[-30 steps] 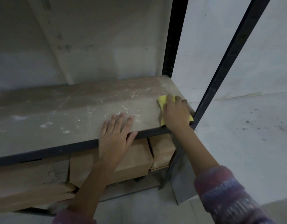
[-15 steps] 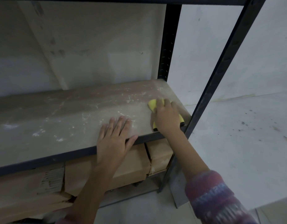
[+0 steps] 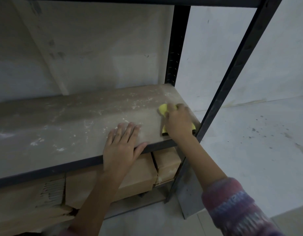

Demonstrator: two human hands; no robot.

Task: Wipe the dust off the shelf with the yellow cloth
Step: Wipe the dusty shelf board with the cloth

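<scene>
On the far left, the dusty brown shelf board runs across the frame, white dust streaks and specks over it, dark metal rim along the near edge. Below it, cardboard boxes on the lower level, one torn at the left. Left hand lies flat, palm down on the near edge of the shelf, fingers spread and extended, thumb hooked over the rim, gripping nothing. Just right of it, right hand presses down on the yellow cloth at the shelf's right end, fingers curved over it; cloth pokes out at the far side and near side of the hand. Knit sleeve pushed up the right forearm. Black upright posts at right, pale floor beyond.
</scene>
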